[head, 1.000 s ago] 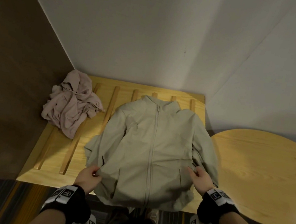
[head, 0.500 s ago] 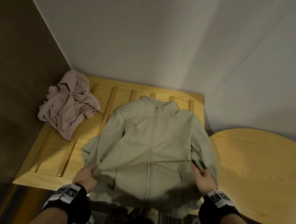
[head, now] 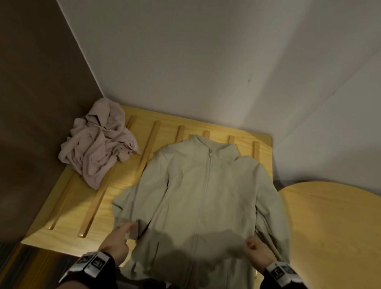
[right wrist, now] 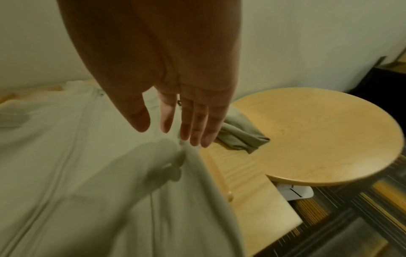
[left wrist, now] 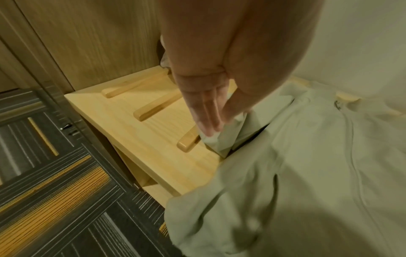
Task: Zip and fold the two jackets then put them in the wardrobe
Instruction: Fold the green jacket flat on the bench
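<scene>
Change: both hands have let go of the green jacket, now flat for folding.
Left hand: fingers straight, touching sleeve.
Right hand: fingers apart, empty.

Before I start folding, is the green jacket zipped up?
Zipped: the green jacket lies spread flat, its zipper pull at the collar.

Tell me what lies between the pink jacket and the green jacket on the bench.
Only bare bench with its raised wooden slats separates the pink jacket from the green jacket; the head view shows it.
</scene>
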The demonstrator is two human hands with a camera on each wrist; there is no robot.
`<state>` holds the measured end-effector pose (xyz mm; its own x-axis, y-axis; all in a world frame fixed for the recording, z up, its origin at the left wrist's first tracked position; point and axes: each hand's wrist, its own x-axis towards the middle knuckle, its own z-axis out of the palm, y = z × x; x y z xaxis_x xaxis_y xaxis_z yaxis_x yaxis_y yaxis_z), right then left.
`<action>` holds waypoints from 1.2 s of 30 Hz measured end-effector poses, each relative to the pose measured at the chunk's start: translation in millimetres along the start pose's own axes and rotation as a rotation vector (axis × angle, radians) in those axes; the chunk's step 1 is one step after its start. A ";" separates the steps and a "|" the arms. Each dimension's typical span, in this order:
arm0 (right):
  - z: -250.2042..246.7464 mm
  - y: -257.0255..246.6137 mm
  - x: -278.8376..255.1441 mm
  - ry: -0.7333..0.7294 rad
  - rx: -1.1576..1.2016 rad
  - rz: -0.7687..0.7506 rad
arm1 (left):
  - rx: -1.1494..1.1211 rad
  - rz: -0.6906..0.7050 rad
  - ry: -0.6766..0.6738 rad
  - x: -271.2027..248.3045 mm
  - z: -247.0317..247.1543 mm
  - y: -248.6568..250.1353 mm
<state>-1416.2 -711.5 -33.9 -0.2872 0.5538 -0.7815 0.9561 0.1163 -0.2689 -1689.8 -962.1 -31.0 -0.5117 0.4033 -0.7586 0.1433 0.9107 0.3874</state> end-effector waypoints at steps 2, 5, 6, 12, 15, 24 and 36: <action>3.6 -10.1 2.6 -0.038 -0.096 -0.046 | -0.014 0.044 0.013 2.6 -3.1 6.6; 11.9 -23.2 5.0 -0.056 -0.191 -0.107 | 0.039 0.096 -0.013 7.0 -6.7 15.6; 16.9 -27.4 7.5 -0.070 -0.188 -0.150 | 0.059 0.102 -0.026 9.9 -6.4 16.9; 43.4 -50.4 15.6 -0.119 -0.185 -0.256 | 0.171 0.062 -0.069 22.8 3.1 22.3; 52.1 -57.9 20.2 -0.153 -0.212 -0.261 | 0.221 0.085 -0.093 26.9 0.3 22.5; 65.7 -69.0 26.1 -0.208 -0.324 -0.269 | 0.286 0.054 0.166 35.1 -49.9 12.5; 78.7 -86.3 29.9 -0.194 -0.461 -0.239 | 0.242 -0.035 0.439 44.2 -118.1 12.5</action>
<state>-1512.0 -769.9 -78.4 -0.4634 0.3106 -0.8299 0.7766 0.5934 -0.2116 -1810.7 -943.5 2.2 -0.8205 0.3441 -0.4565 0.2857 0.9385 0.1939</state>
